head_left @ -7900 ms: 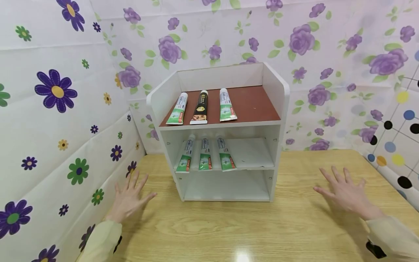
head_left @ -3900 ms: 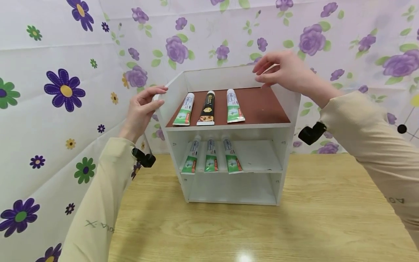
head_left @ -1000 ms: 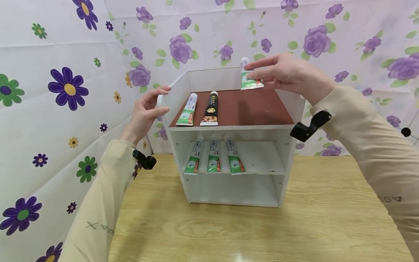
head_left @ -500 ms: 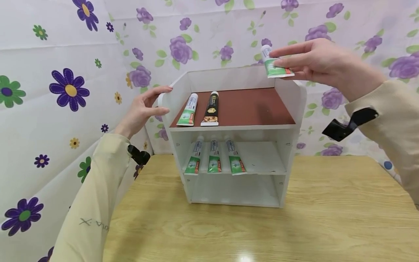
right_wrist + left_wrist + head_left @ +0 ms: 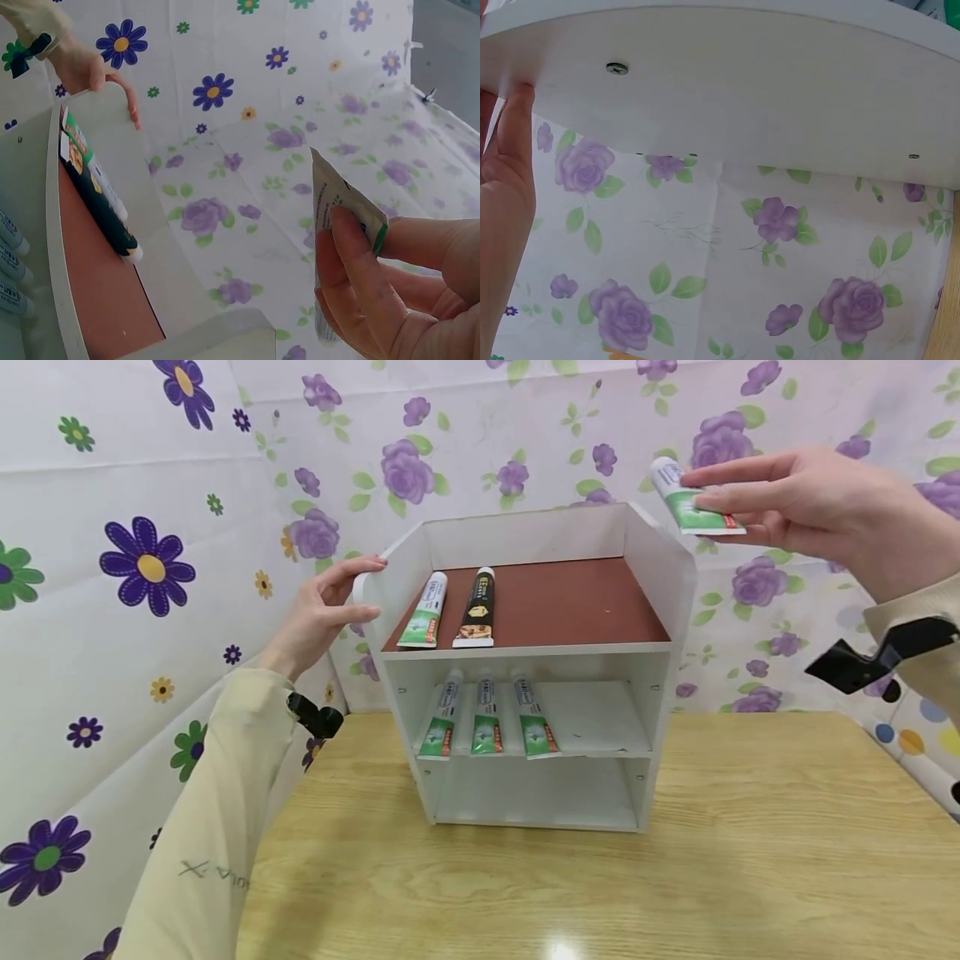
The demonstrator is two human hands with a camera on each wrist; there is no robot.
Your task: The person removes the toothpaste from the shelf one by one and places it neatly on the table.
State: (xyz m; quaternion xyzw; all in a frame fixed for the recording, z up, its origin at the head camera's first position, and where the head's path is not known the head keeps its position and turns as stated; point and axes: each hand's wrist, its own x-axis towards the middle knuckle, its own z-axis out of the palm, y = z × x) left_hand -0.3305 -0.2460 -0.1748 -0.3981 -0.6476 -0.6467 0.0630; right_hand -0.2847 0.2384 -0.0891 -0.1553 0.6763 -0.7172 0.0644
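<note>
head view: the right hand (image 5: 817, 502) pinches a green and white tube (image 5: 693, 502) between thumb and straight fingers, holding it in the air above and to the right of the white shelf unit (image 5: 660, 585), clear of its right wall. the tube's cap end points up and to the left, the flat crimped end sits under the fingertips. the left hand (image 5: 322, 610) grips the front top corner of the shelf unit's left wall, thumb on the outside, fingers curled over the edge. on the brown top shelf (image 5: 570, 606) lie 2 tubes side by side at the left: a green and white one (image 5: 423, 610) and a black one (image 5: 477, 607). the middle shelf carries 3 green and white tubes (image 5: 483, 727) in a row, caps toward the back. the unit stands on a wooden table (image 5: 600, 885) against flowered wall sheets (image 5: 135, 527).

right wrist view: the thumb (image 5: 356, 259) presses the tube's crimped end (image 5: 341, 199) against the fingers.

left wrist view: the thumb (image 5: 514, 124) presses the underside edge of the white panel (image 5: 742, 90).
</note>
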